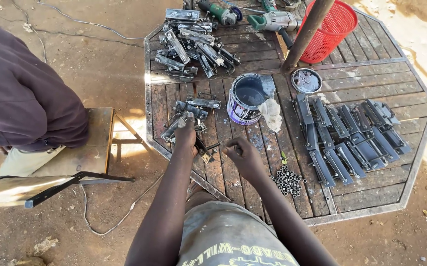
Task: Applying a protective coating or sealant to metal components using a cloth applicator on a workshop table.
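Nearest the lens, right hand half curled above bare planks near a heap of small dark nuts, whether pinching anything impossible to tell; left hand closed on a grey metal bracket at the edge of a small pile near the table's left rim. Beyond — an open purple-and-white paint tin with a rag, its round lid beside a red basket, bracket rows at right. Octagonal wooden table bare along its near-right edge.
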